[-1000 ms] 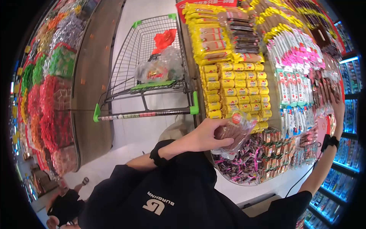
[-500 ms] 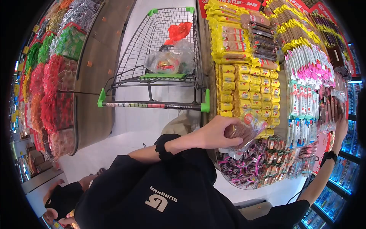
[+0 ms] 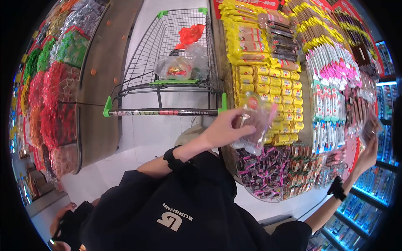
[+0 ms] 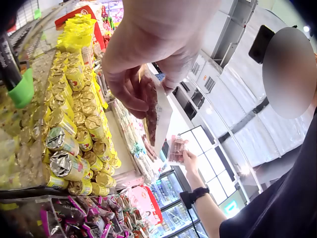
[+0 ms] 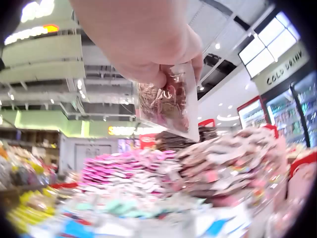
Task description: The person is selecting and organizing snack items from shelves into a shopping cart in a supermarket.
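My left hand (image 3: 226, 129) grips a clear snack packet (image 3: 261, 118) with brownish contents and a red label, held over the near end of the display. The left wrist view shows this packet (image 4: 159, 114) edge-on between thumb and fingers. On the far right, my right hand (image 3: 367, 155) is raised, pinching another clear packet (image 3: 371, 126) of reddish-brown snack. In the right wrist view that packet (image 5: 171, 104) hangs from the fingertips above a heap of similar packets (image 5: 228, 163).
Yellow-wrapped rolls (image 3: 270, 90) are stacked in the middle of the display, with pink-and-dark sweets (image 3: 261, 171) at its near end. A shopping cart (image 3: 163, 113) holding bagged goods stands left of it. Lit drink fridges (image 3: 387, 150) line the right; another person (image 3: 69, 226) is at lower left.
My right hand has come up and back from the packet heap with a packet in its fingers. The left hand has lifted its packet slightly.
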The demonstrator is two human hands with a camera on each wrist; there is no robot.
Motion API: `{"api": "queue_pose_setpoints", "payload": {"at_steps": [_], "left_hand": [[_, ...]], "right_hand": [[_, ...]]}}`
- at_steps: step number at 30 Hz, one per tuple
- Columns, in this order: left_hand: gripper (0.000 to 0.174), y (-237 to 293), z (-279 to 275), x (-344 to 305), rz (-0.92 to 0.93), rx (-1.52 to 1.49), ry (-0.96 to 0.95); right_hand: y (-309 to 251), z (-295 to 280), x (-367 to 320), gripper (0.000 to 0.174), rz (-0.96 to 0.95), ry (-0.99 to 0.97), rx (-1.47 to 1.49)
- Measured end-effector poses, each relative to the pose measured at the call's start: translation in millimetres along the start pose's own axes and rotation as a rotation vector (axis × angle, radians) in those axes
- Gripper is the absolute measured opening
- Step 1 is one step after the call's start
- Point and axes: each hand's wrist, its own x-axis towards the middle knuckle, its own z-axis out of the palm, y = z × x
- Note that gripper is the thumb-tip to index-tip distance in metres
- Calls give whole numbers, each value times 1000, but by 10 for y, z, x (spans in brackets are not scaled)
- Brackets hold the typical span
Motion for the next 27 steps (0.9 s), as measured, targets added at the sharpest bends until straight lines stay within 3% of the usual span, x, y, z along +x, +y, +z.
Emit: {"api": "queue_pose_setpoints", "payload": {"at_steps": [2, 3, 4, 5, 6, 7, 9, 10, 13, 17, 18, 27], "left_hand": [[43, -140, -16, 46, -37, -61, 33], [41, 104, 16, 8, -101, -190, 58], [41, 136, -16, 0, -132, -195, 37], [41, 147, -45, 9, -167, -195, 14], [38, 0, -27, 35, -116, -197, 55], [37, 25, -7, 38, -120, -221, 60], [35, 145, -9, 2, -132, -272, 81], [31, 204, -66, -37, -161, -226, 39], [30, 267, -147, -128, -234, -519, 111], [39, 302, -142, -218, -53, -301, 136], [47, 321, -182, -248, -5, -243, 65], [68, 362, -196, -308, 71, -159, 67]], "right_hand": [[-290, 45, -391, 41, 164, -106, 457], [-543, 37, -685, 39, 247, -193, 555], [-1102, -104, -973, 36, 475, -354, 719], [-1316, -13, -1281, 34, 450, -411, 978], [-1530, -17, -1519, 30, 373, -555, 905], [-1799, -44, -1733, 26, 528, -731, 1096], [-2237, -63, -2059, 19, 512, -855, 1142], [-2419, -51, -2203, 19, 534, -839, 1218], [-2736, 17, -2500, 21, 632, -814, 1411], [-2908, -46, -2609, 24, 636, -799, 1498], [-2920, -54, -2628, 25, 640, -801, 1516], [-3035, -119, -2621, 54, 564, -792, 1547]]}}
